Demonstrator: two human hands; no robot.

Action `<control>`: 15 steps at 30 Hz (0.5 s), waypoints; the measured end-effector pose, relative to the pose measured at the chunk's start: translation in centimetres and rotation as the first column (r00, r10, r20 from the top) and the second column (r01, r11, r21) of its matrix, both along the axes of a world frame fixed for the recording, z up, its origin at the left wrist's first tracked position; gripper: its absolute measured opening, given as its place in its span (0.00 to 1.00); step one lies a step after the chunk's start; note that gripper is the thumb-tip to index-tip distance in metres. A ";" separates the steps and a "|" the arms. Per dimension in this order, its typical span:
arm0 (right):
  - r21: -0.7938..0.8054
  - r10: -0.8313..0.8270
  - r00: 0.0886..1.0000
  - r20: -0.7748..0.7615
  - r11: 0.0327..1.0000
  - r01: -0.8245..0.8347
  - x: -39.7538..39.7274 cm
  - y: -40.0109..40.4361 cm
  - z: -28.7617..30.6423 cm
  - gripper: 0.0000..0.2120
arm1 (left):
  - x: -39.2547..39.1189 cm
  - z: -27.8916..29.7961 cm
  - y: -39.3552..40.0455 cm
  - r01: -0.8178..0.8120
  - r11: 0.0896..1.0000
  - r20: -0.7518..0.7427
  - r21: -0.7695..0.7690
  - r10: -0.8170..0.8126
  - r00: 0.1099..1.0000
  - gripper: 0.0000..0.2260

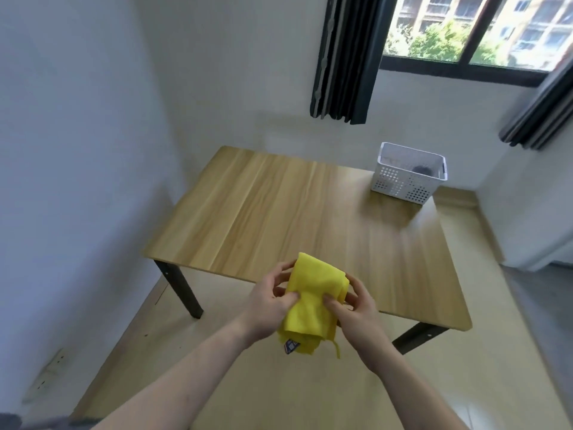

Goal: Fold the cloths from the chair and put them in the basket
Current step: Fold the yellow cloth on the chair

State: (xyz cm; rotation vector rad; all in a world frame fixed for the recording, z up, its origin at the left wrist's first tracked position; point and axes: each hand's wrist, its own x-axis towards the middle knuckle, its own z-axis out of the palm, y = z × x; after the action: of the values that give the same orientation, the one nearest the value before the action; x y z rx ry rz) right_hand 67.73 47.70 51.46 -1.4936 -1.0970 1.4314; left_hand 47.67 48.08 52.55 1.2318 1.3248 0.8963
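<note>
A person's left hand point(268, 301) and right hand point(353, 307) pinch a bunched yellow cloth point(313, 301) in the air at the near edge of a wooden table point(279, 209), thumbs on top and fingers curled behind the fabric. A loose tail and label dangle at the cloth's six o'clock; if either pinch slackens, the bundle could likely unroll. The white basket point(409, 173), at about one o'clock from the hands, sits well apart on the table's far right corner.

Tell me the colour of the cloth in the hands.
Bright yellow; the cloth shows best in the head view.
</note>
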 end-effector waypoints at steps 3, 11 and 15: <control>0.033 -0.102 0.994 -0.028 0.994 0.103 4.6 3.3 0.6 0.23 | 4.8 0.7 4.2 0.083 0.997 -0.007 0.000 -0.083 0.997 0.25; 0.120 -0.108 0.994 -0.011 0.987 0.109 18.2 12.8 1.3 0.19 | 18.1 0.0 12.4 0.038 0.999 -0.004 -0.021 -0.039 0.999 0.30; 0.092 -0.036 0.999 0.001 0.995 0.036 25.1 17.4 1.5 0.18 | 24.5 -0.3 14.4 -0.096 0.994 -0.020 -0.047 0.095 0.995 0.25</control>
State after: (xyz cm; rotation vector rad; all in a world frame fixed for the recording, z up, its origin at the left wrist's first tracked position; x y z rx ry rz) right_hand 92.81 65.07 52.99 -1.4438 -1.1175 1.3363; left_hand 72.22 62.47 52.27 1.1495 1.4210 0.9174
